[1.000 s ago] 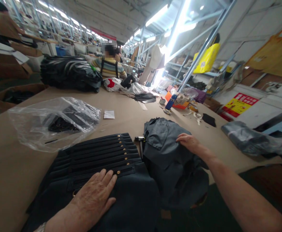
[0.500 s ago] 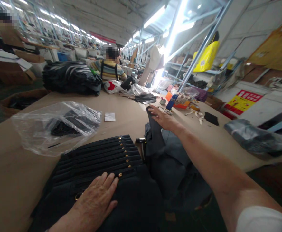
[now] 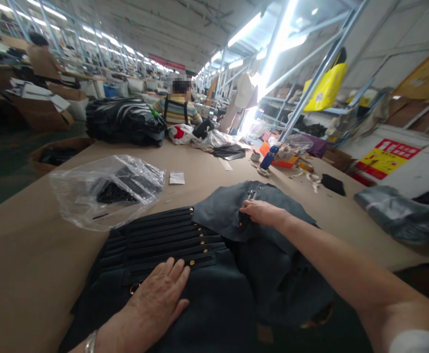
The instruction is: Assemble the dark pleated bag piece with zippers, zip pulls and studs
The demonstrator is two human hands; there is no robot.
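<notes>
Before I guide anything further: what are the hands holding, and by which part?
The right hand appears to pinch the grey piece at its zipper; the left hand lies flat on the black stack, gripping nothing.

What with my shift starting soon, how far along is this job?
Looks done: dark pieces lie in overlapping rows, gold fittings roughly lined up, left hand flat on the nearest.
In hand: a grey piece, pinched by the right hand and partly covering the rows.
Probably left: the rumpled pieces beside the rows, not lined up; how many is unclear.
</notes>
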